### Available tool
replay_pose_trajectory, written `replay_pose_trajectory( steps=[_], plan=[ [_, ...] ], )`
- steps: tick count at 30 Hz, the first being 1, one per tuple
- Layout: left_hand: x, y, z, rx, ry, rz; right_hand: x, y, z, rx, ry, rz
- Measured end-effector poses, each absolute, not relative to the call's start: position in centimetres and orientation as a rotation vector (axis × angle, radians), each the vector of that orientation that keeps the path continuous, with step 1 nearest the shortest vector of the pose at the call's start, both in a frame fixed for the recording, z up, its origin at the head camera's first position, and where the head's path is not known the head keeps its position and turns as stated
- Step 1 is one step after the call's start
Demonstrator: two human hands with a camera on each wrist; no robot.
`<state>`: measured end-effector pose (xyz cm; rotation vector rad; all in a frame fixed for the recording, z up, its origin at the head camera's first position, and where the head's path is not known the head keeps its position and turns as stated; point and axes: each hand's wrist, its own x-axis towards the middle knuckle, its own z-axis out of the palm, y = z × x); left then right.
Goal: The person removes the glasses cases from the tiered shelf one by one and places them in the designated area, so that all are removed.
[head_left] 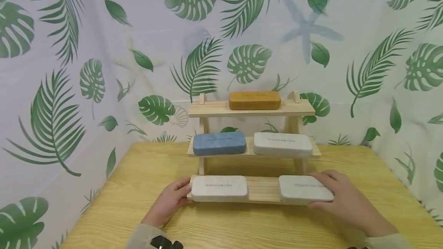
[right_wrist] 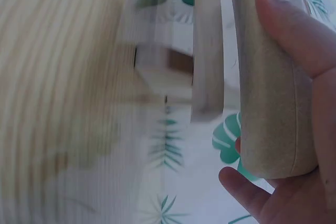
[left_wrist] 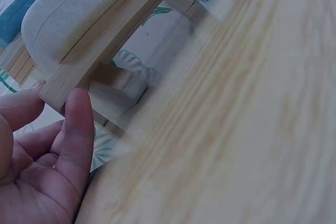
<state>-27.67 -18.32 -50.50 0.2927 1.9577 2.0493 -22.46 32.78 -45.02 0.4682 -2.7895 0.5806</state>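
Note:
My right hand (head_left: 340, 199) grips the right end of a white glasses case (head_left: 304, 190), thumb on its near side. That case is at the right end of the bottom shelf (head_left: 263, 189) of a three-step wooden rack; in the right wrist view a gap shows between case (right_wrist: 273, 87) and shelf board (right_wrist: 207, 51). With thumb and fingers my left hand (head_left: 172, 197) pinches the left end of the same shelf, beside another white glasses case (head_left: 219, 188) lying on it. Lettering is printed on both white cases.
On the middle shelf lie a blue glasses case (head_left: 219, 143) and a third white case (head_left: 282, 144). An orange-brown case (head_left: 255, 100) sits on the top shelf. The rack stands on a wood-grain table (head_left: 152, 164), with leaf-patterned cloth (head_left: 145, 68) behind and at the sides.

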Motion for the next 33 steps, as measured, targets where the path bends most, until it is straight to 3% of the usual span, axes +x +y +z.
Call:
replay_pose_trajectory(
  steps=[33],
  plan=[
    [-28.4, -18.0, -51.0, 0.157, 1.989, 2.115, -22.0, 38.5, -44.0, 0.323, -2.867, 0.707]
  ],
)
